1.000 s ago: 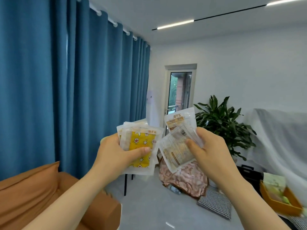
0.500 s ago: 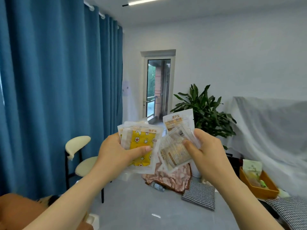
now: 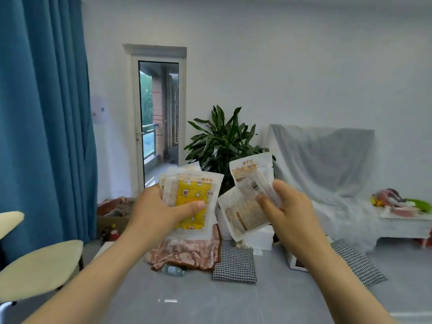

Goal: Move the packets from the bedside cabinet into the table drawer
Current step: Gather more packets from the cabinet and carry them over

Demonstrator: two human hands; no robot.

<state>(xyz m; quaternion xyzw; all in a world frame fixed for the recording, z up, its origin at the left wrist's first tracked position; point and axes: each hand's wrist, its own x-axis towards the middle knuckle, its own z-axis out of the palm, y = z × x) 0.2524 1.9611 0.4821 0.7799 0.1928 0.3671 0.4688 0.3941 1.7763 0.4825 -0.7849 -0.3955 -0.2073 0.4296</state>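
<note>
clear plastic, crinkled: packets in both hands, held up at chest height in front of the person. left hand (image 3: 161, 211) wrapped around a stack of packets (image 3: 194, 202), thumb pressed flat across the front one, the one with the yellow star print; more edges show behind it. right hand (image 3: 287, 211) pinches two packets (image 3: 245, 202) between thumb and fingers, one upright behind, one tilted in front. the two bundles sit just beside each other, not touching. long sides run roughly up and down, faces toward the camera.

the bedside cabinet and the table drawer are not in view: ahead are a door (image 3: 159, 118), a plant (image 3: 222, 139), a covered sofa (image 3: 327, 164), floor clutter. judgement: carry phase, mid-task; neither hand is nearer a goal. both hands full, so opening a drawer probably means merging the bundles into one hand first.
</note>
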